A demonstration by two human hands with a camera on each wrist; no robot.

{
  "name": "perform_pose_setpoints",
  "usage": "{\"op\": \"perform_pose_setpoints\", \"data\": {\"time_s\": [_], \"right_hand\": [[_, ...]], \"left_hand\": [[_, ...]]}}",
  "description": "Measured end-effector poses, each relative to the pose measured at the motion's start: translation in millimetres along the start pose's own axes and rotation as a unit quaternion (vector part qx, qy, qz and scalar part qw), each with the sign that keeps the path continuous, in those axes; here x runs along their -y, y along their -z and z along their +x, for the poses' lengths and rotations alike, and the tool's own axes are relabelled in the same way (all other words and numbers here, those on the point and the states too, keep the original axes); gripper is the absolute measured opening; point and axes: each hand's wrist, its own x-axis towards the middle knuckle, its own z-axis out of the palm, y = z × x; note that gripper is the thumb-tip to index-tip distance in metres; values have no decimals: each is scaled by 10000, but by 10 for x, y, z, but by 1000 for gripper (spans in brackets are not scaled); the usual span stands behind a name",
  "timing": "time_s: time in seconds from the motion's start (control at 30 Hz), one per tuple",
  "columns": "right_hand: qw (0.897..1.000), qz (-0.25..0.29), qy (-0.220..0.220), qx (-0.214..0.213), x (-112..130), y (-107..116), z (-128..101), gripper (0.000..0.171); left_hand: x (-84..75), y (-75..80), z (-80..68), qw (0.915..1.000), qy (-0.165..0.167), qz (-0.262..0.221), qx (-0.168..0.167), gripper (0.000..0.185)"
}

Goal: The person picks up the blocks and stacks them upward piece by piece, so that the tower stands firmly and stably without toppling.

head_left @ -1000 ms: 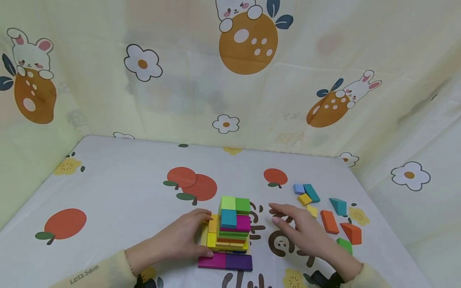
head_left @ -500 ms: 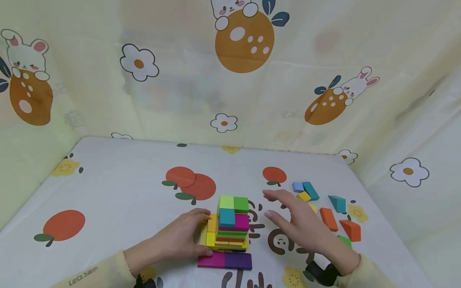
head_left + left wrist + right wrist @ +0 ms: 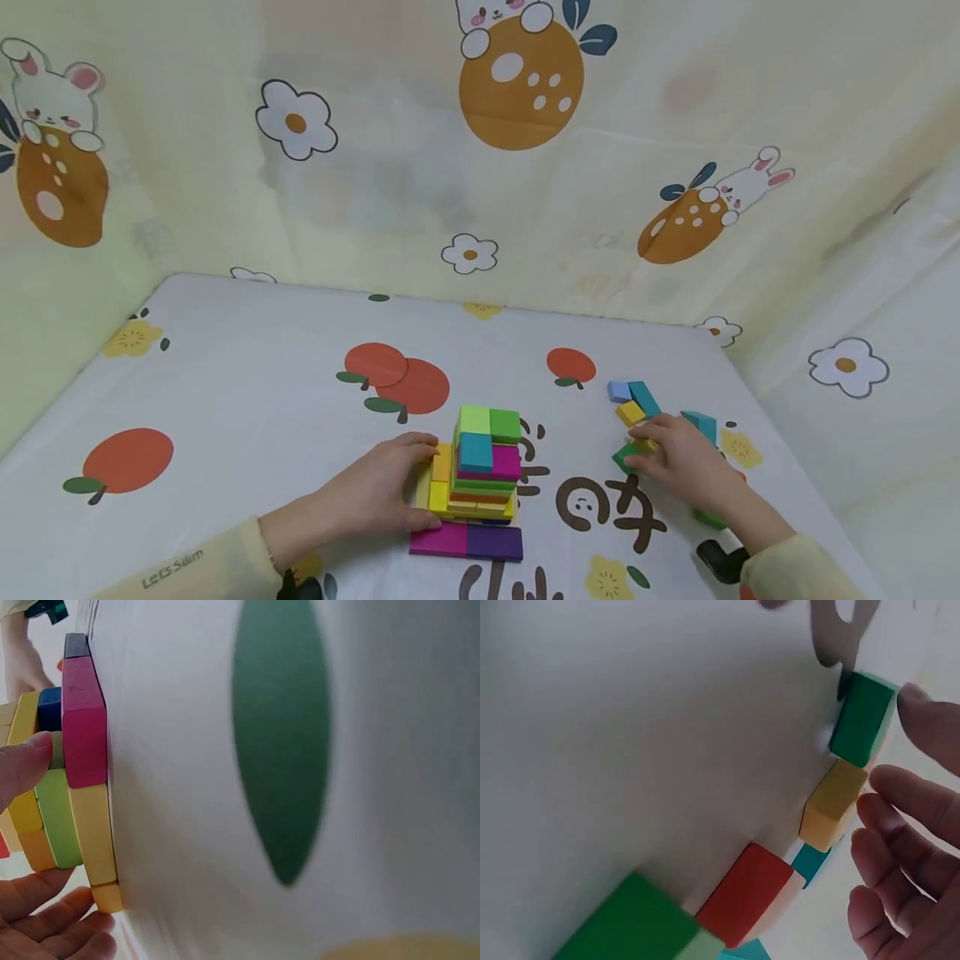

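In the head view my left hand (image 3: 378, 487) grips the left side of a layered stack of colored wooden blocks (image 3: 483, 483). In the left wrist view the thumb (image 3: 34, 761) lies against its front, the other fingers at its back. A magenta block (image 3: 437, 539) and a purple block (image 3: 495, 542) lie flat at the stack's front. My right hand (image 3: 686, 467) is low among loose blocks, its thumb beside a green block (image 3: 864, 720) and its fingers near a yellow block (image 3: 832, 802). The fingers look relaxed and apart in the right wrist view.
A blue block (image 3: 619, 392), a long teal block (image 3: 643, 398) and a yellow-orange block (image 3: 630, 412) lie beyond the right hand. A teal wedge (image 3: 701, 423) is behind it. A red-orange block (image 3: 746, 892) and another green block (image 3: 634, 922) are nearer the wrist. A patterned cloth covers the table.
My right hand has moved right and down from beside the stack to the loose blocks. A green block it hid is now visible. The left hand stays at the stack.
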Motion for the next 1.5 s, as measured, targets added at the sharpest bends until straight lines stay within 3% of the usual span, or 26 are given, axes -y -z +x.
{"op": "perform_pose_setpoints", "data": {"time_s": [0.1, 0.17, 0.3, 0.43, 0.63, 0.87, 1.0, 1.1, 1.27, 1.5], "right_hand": [[9992, -392, -50, 115, 74, -16, -23, 44], [9987, -364, -145, 322, 155, -24, -29, 41], [9975, 207, 18, 682, 317, -38, -70, 35], [9927, 736, 62, 949, 391, -43, -125, 41], [9916, 797, -368, 946, 343, -55, -156, 39], [9922, 781, -383, 894, 326, -64, -166, 36], [9943, 793, -211, 676, 420, 17, -176, 32], [9959, 851, 304, 98, 592, 168, -213, 32], [9799, 967, 1436, -993, 1037, 467, -273, 34], [9745, 940, 1796, -967, 1508, 573, -328, 34]], "left_hand": [[-4, 7, -2, 10000, 12, 10, -21, 75], [-4, 8, -2, 10000, 2, 8, -29, 75], [-1, 4, 0, 10000, -26, 9, -22, 74], [-5, 0, -2, 10000, -20, 16, -16, 74], [-14, 3, -4, 10000, 34, -24, 30, 75], [-10, 3, 1, 10000, -1, -7, 28, 74], [-12, 6, -1, 10000, 3, -11, 31, 75], [-21, 3, -4, 10000, 6, -10, 40, 75], [-24, 18, -13, 10000, -4, -12, 10, 75], [-10, 11, -3, 10000, -36, 51, 46, 74]]}}
